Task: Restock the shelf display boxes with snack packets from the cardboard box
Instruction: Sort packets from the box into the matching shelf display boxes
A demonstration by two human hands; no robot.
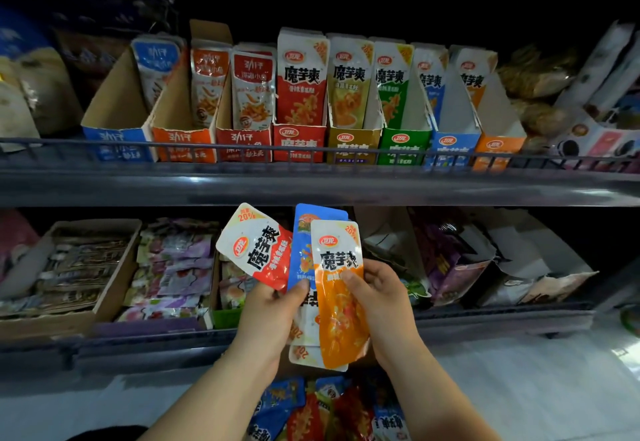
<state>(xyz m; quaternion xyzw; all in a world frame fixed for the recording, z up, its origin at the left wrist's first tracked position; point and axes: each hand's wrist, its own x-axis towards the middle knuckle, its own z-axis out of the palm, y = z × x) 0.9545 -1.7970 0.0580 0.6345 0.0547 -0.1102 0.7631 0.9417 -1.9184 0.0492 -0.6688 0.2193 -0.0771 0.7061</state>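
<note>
Left hand (273,305) grip curled round red packet (259,246) and blue packet (303,250); right hand (384,297) pinches orange packet (341,316), display boxes (346,143) above.

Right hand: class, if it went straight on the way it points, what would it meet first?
The right hand, gripping the orange packet, points up and forward; it would probably meet the upper shelf's front edge first, though depth is unclear.

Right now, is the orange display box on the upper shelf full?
Not full: the orange display box shows bare inner wall, packets only at its back.
</note>
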